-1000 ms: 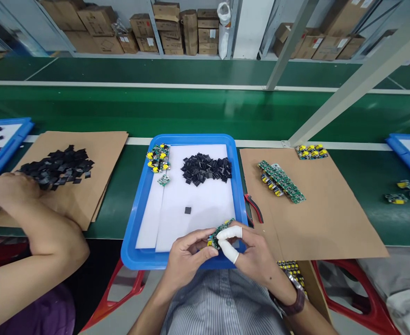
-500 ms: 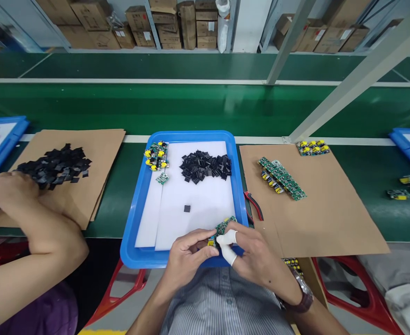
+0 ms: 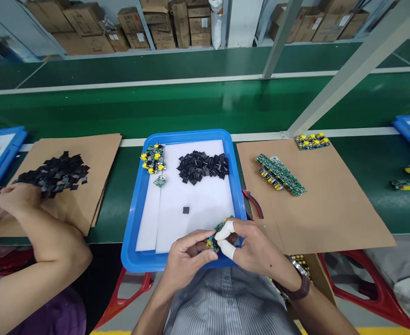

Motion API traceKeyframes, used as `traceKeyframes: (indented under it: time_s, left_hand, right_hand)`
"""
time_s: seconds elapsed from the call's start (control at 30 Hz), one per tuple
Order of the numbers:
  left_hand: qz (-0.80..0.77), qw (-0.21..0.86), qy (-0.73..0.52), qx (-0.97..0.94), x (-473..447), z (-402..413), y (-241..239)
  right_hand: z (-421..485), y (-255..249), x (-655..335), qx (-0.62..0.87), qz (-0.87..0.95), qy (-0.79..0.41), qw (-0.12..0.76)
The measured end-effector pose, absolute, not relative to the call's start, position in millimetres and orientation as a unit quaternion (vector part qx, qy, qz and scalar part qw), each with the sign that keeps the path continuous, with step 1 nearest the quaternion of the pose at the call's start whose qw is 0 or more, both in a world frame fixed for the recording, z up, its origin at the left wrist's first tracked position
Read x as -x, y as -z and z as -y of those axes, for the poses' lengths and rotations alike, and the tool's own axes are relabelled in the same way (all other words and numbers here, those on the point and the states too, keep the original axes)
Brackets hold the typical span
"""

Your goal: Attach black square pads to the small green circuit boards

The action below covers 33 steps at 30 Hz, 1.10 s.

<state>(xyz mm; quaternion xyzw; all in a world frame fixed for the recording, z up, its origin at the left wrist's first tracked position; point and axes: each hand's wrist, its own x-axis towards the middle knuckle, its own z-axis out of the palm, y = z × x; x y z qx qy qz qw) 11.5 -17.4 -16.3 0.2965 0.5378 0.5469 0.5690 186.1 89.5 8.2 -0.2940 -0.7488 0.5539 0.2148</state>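
Over the near edge of the blue tray [image 3: 130, 232], my left hand [image 3: 187, 258] grips a green circuit board [image 3: 212, 242] with yellow parts. My right hand [image 3: 248, 242], white covers on its thumb and one finger, pinches at the same board; whether a small piece is between these fingertips is hidden. On the tray's white sheet lie a pile of black square pads [image 3: 203, 166] and one single black pad [image 3: 186, 210]. At the tray's left side sit several yellow-and-green boards [image 3: 153, 158] and a small green board piece [image 3: 159, 181].
Right of the tray, red-handled pliers [image 3: 254, 203] lie by a cardboard sheet [image 3: 333, 209] bearing a row of boards [image 3: 281, 174]; more boards [image 3: 312, 141] sit behind. At left, a co-worker's arm [image 3: 48, 232] reaches to another black pile [image 3: 56, 174]. A slanted metal post [image 3: 347, 70] rises at right.
The view has tilted slightly. My right hand's covered fingertips have shifted a little over the board; both hands stay on it. The co-worker's hand has moved slightly.
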Motion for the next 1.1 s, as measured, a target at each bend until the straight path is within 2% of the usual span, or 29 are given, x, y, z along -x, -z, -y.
traceKeyframes:
  time_s: [0.2,0.53,0.8,1.1]
  left_hand:
    - [-0.550,0.576,-0.533,-0.286,-11,18,17]
    - [-0.571,0.570,-0.523,-0.274,-12,16,16]
    - [-0.567,0.566,-0.530,-0.278,-13,13,14]
    - [-0.577,0.541,-0.528,-0.309,-13,13,17]
  right_hand:
    - [-91,-8,-186,0.281,0.735,-0.575,0.224]
    - [-94,-14,-189,0.263,0.818,-0.481,0.175]
    - [-95,-8,-188,0.260,0.790,-0.519,0.195]
    - [-99,-13,-190,0.254,0.828,-0.477,0.149]
